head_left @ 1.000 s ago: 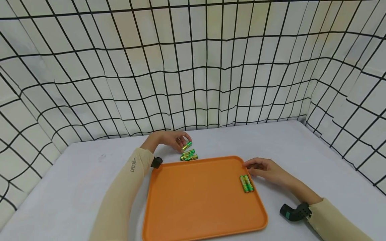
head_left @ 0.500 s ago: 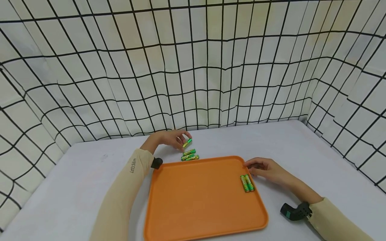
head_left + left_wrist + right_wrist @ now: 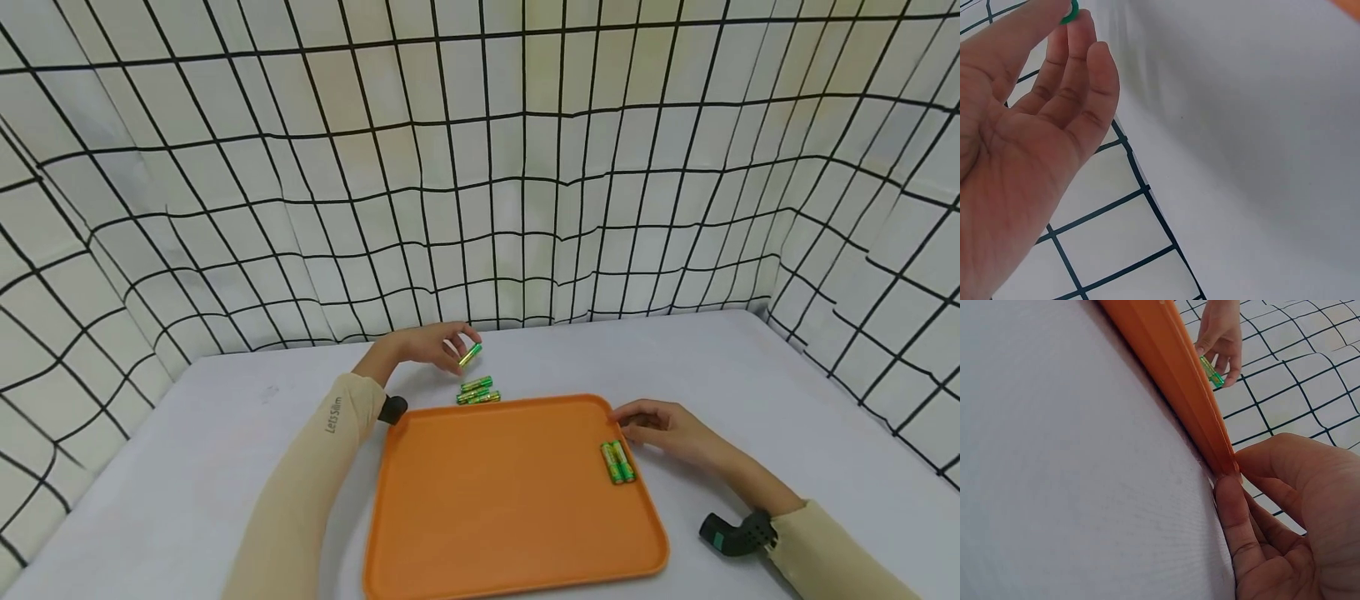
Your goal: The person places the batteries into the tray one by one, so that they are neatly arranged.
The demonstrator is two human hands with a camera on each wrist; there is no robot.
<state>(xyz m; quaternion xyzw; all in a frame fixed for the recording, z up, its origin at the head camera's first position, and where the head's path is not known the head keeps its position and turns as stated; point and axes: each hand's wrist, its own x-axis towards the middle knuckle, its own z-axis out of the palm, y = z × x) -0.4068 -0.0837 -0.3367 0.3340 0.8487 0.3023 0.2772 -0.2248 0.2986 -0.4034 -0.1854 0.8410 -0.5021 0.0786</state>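
Note:
In the head view my left hand [image 3: 431, 345] pinches a small green and gold battery [image 3: 470, 355] above the far side of the table. The left wrist view shows only that battery's green end [image 3: 1071, 12] at the fingertips. Just below, several like batteries [image 3: 477, 391] lie together on the cloth, behind the orange tray [image 3: 517, 500]. Two more batteries [image 3: 617, 462] lie side by side on the tray, along its right edge. My right hand [image 3: 667, 427] grips the tray's far right corner; the right wrist view has thumb and fingers on the rim [image 3: 1225, 462].
A white cloth [image 3: 750, 392] covers the table around the tray. Behind and at both sides rise white walls [image 3: 517, 200] with a black grid. A black wrist device [image 3: 738, 533] sits on the right forearm, and another [image 3: 393, 409] shows at the left wrist.
My left hand has lifted its battery slightly, widening the gap to the batteries on the cloth. The right hand keeps its place at the tray corner. The head view has shifted a little.

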